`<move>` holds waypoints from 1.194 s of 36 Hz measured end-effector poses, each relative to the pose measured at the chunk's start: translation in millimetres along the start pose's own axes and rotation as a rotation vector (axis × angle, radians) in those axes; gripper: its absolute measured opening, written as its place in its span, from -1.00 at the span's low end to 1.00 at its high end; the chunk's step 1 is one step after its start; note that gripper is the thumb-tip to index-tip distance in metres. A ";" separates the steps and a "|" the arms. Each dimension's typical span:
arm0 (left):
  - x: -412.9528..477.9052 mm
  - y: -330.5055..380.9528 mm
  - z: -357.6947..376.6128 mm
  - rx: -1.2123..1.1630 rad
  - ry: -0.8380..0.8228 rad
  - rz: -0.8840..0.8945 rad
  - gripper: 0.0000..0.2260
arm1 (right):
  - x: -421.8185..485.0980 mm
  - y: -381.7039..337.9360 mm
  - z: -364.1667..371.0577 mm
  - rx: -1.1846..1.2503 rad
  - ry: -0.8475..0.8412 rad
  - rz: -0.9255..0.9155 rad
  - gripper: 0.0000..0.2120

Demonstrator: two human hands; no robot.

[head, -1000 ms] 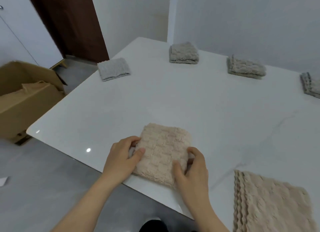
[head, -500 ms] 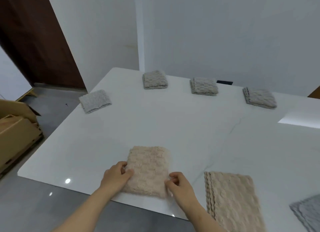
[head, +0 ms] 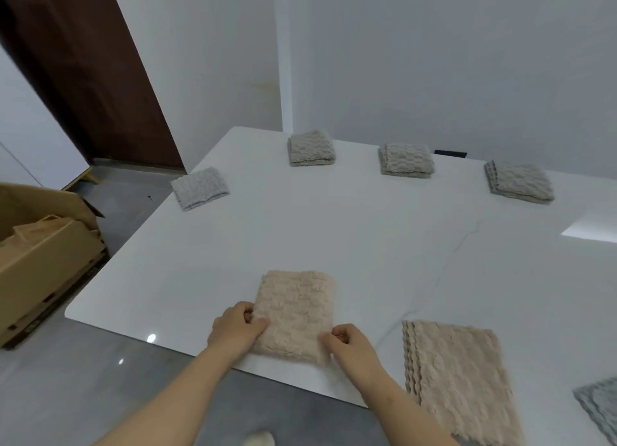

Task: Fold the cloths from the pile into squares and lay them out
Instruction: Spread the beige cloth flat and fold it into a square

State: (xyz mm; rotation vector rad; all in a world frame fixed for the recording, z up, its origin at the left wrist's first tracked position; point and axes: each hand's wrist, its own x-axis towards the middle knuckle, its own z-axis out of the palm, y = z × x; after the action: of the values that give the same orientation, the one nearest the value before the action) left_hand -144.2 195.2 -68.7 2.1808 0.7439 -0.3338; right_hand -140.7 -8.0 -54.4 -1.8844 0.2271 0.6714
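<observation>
— As it lies at the near edge of the worktop (head: 334, 238), how is the folded cloth (head: 295, 315) held?
— It is pinched at its sides by the left hand (head: 235, 329) and the right hand (head: 350, 344).

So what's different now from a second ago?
Hardly anything. The left hand and right hand still pinch the near corners of the folded pink cloth, which may have been nudged a bit straighter. Mostly the head tipped up, so more wall shows. The folded cloths along the far edge, the pile and the table stayed put.
</observation>
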 end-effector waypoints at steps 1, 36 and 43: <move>0.5 0.1 0.7 0.045 0.013 0.018 -0.66 | -1.0 0.6 1.6 -0.023 0.015 0.001 -0.79; 75.5 -13.4 -69.9 -0.193 -0.177 0.125 -0.87 | 25.6 -47.8 103.3 0.003 0.366 0.115 -0.91; 80.9 2.0 -62.7 -0.239 -0.183 0.083 -0.83 | 36.1 -57.3 90.9 0.190 0.381 0.089 -0.76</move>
State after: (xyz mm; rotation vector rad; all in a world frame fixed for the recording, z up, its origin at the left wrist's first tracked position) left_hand -79.1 274.2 -63.7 1.9204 0.5600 -0.3759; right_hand -116.4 102.7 -53.2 -1.8126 0.6003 0.3300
